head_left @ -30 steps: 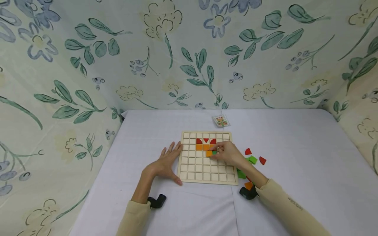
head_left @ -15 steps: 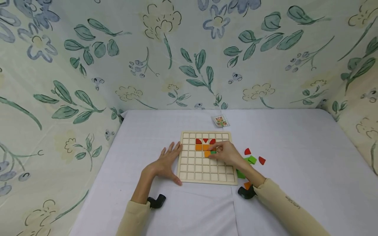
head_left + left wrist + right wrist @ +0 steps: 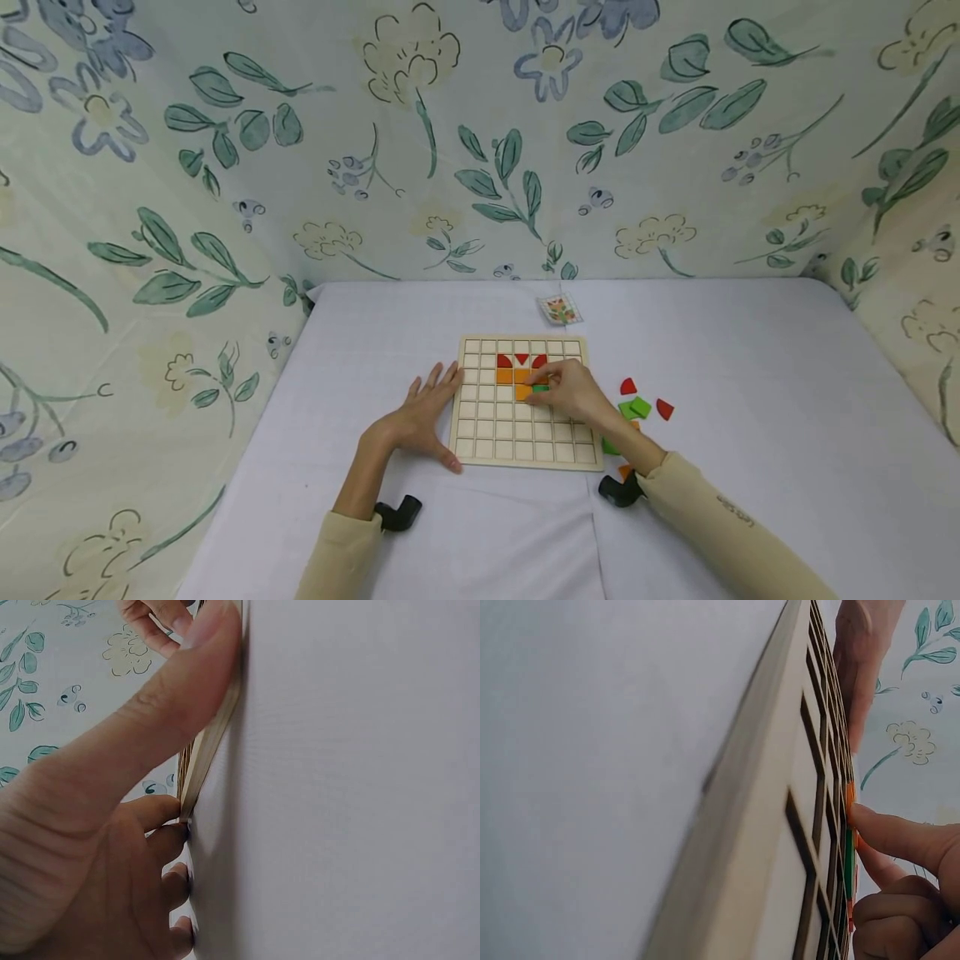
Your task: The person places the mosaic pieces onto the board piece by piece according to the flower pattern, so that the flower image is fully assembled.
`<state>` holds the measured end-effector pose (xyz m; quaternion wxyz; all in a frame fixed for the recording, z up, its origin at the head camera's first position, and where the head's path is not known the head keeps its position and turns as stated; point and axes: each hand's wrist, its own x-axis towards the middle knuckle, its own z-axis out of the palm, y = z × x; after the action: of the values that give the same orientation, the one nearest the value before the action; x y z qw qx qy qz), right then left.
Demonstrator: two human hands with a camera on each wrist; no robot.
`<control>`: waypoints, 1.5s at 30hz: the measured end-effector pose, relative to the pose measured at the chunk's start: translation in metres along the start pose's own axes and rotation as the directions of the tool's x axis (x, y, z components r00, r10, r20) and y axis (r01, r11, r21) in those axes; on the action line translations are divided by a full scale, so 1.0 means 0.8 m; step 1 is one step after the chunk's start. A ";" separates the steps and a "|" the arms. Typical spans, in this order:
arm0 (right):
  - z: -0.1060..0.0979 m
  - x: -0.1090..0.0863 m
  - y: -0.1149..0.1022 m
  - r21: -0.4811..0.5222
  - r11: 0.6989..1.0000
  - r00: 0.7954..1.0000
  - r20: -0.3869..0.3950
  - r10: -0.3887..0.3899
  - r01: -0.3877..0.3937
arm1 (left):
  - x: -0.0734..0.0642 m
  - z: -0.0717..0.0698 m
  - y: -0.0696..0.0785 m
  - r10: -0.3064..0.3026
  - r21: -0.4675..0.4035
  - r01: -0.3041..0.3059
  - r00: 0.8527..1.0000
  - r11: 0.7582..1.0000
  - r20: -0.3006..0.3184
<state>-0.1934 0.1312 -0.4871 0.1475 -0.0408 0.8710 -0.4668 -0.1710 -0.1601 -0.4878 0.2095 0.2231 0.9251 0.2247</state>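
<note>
A wooden grid board [image 3: 487, 429] lies flat on the white cloth. My left hand [image 3: 418, 418] rests along its left edge, fingers spread, thumb at the near corner; the left wrist view shows the thumb [image 3: 142, 720] by the rim. My right hand [image 3: 576, 393] pinches an orange square tile [image 3: 522, 392] between thumb and index finger over a third-row cell. Beside that tile, a green piece [image 3: 540, 388] is partly covered by the fingers. Above sit red pieces [image 3: 505, 362] and a row of orange tiles [image 3: 506, 377], its right end hidden by the hand.
Loose red [image 3: 664, 409], green [image 3: 640, 407] and orange pieces lie right of the board, some behind the right forearm. A small printed pattern card [image 3: 559, 309] lies beyond the board. Floral cloth [image 3: 480, 167] hangs behind the table.
My right hand has shifted slightly left with the orange tile, which now lines up with the column of the middle orange tile above. My left hand has stayed still.
</note>
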 end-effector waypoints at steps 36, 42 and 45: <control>-0.125 -0.056 0.067 -0.041 0.994 0.986 -0.136 0.094 -0.101 | 0.000 0.000 0.000 -0.003 0.002 0.003 1.000 1.000 0.004; -0.138 -0.069 0.088 -0.054 0.990 0.979 -0.164 0.121 -0.131 | -0.001 0.000 0.001 -0.006 -0.009 0.006 1.000 1.000 0.001; -0.139 -0.071 0.094 -0.067 0.987 0.976 -0.177 0.130 -0.143 | -0.001 0.000 0.001 -0.006 -0.010 0.006 1.000 1.000 0.001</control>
<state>-0.1673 0.2746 -0.4786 0.1017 0.0538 0.8991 -0.4224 -0.1701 -0.1597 -0.4872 0.2115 0.2192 0.9246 0.2286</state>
